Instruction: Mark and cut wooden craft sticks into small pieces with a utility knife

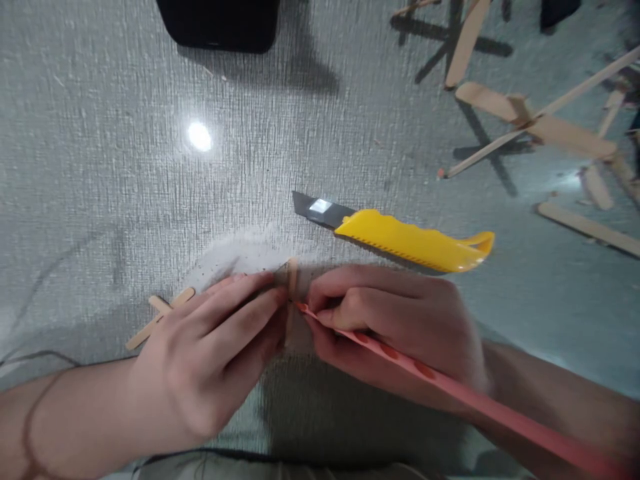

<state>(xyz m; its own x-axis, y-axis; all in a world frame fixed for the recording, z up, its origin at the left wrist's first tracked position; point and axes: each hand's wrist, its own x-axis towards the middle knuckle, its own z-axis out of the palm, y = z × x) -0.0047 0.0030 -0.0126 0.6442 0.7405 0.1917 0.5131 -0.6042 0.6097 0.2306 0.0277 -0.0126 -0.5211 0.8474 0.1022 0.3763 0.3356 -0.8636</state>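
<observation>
A pink pencil-like stick (400, 359) with red spots is pinched in my right hand (395, 327), its tip touching a short flat wooden stick (293, 280). My left hand (215, 353) has its fingertips pressed together at the left side of that wooden stick, holding it upright in the view. Part of the stick is hidden by the fingers. Just beyond my right hand lies a yellow utility knife (415, 240), its blade out and pointing left. A small cross of wooden sticks (160, 317) rests beside my left hand, partly covered by it.
At the top left stands a black object (220, 23), cut off by the frame. Joined wooden sticks (550, 130) form a structure at the upper right, with a loose stick (590, 227) below it. The textured grey table (100, 167) reflects a bright light.
</observation>
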